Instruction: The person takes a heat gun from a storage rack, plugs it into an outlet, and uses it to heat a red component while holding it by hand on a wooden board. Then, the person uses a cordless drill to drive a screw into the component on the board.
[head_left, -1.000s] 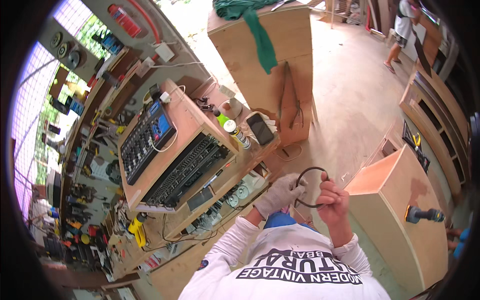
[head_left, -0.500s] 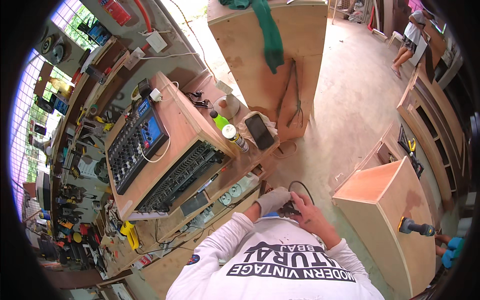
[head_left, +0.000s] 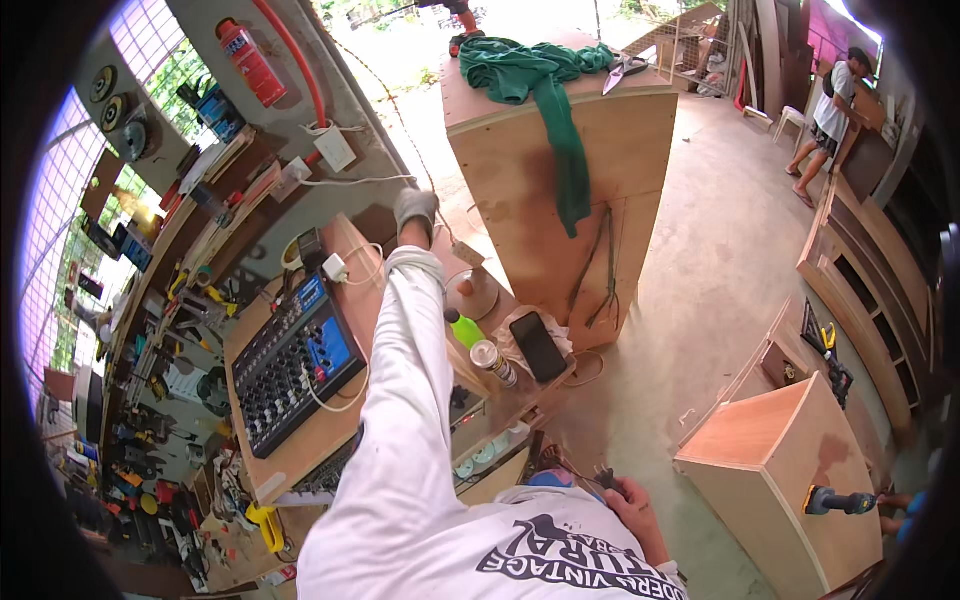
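Note:
My left hand (head_left: 415, 209), in a grey work glove, is stretched far forward over the workbench. Its fingers look curled at a twisted brown cord (head_left: 405, 130), just above the pale socket box (head_left: 466, 256) on the cord's end. Close to my body, my right hand (head_left: 636, 510) is bare and closed on a black plug (head_left: 611, 483), whose prongs point up; part of it is hidden by my fingers. Below my left forearm lie a green-capped bottle (head_left: 463, 328), a white-lidded can (head_left: 493, 362) and a black phone (head_left: 538, 347) on a cloth.
An audio mixer (head_left: 297, 368) sits on a wooden case to the left. Ahead stands a tall wooden cabinet (head_left: 560, 190) with a green cloth (head_left: 565, 150) over it. At right, another person's hand holds a power tool (head_left: 840, 501) against a wooden box (head_left: 745, 480). Tools crowd the left wall.
My hands were together at my chest around the dark plug. Now my left hand has reached forward to the hanging cord, while the right keeps the plug. The view has tilted up.

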